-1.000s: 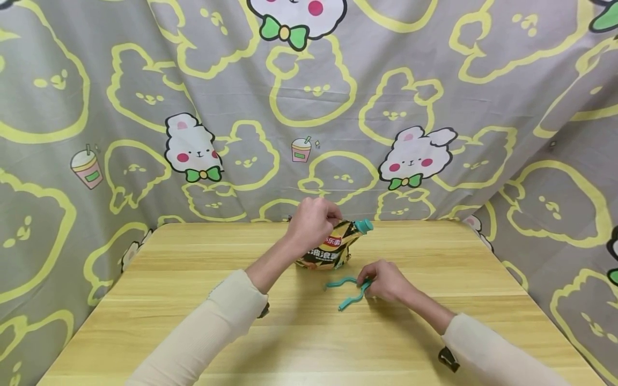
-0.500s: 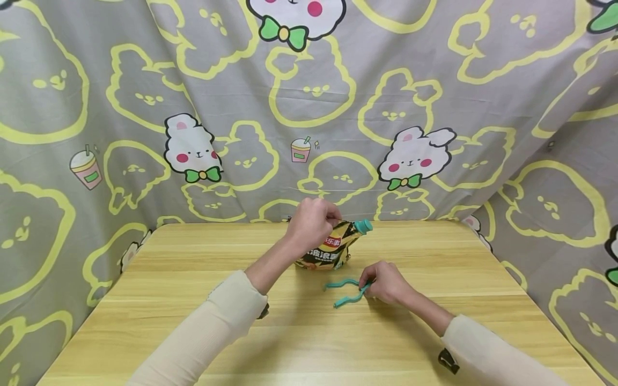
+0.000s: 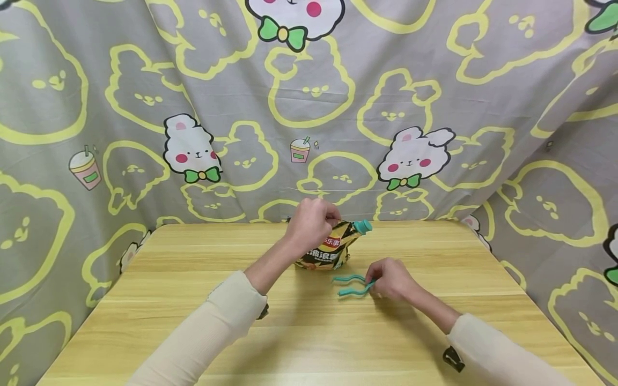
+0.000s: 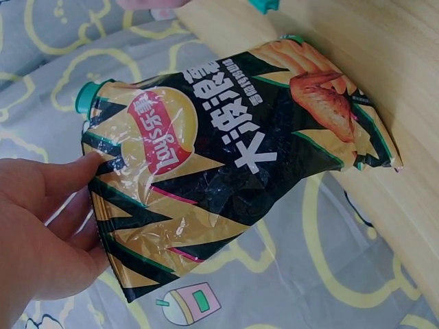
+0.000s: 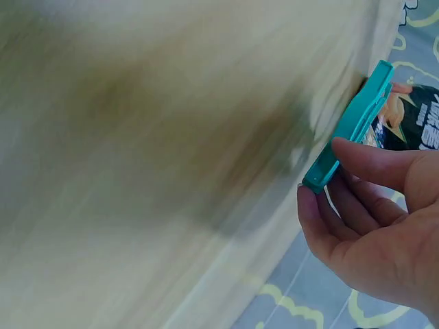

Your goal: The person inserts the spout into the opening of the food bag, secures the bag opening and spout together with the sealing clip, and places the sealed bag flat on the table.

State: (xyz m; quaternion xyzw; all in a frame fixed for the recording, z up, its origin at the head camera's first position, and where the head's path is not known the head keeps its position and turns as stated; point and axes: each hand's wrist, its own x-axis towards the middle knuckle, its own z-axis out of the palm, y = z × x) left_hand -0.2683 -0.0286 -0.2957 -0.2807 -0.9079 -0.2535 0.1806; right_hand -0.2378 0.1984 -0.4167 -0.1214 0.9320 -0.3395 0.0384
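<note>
A black and gold Lay's chip bag [image 3: 333,253] stands on the table. My left hand [image 3: 310,228] pinches its top edge, thumb on the printed front in the left wrist view. At the bag's top right corner sits a teal spout [image 3: 361,227], which also shows on the bag [image 4: 226,157] in the left wrist view. My right hand [image 3: 393,281] holds a teal bag clip [image 3: 353,292] by its joined end, in front of the bag. The clip's two wavy arms are spread apart and point left. In the right wrist view the thumb presses on the clip [image 5: 357,113].
The light wooden table [image 3: 203,300] reaches back to a grey curtain [image 3: 241,102] with yellow outlines and white rabbits. More curtain hangs along both sides. Dark wrist-strap pieces [image 3: 453,359] show under the sleeves.
My right hand has drawn the clip slightly to the right, and the clip's arms have turned and stand closer together. The left hand and the bag stay in place.
</note>
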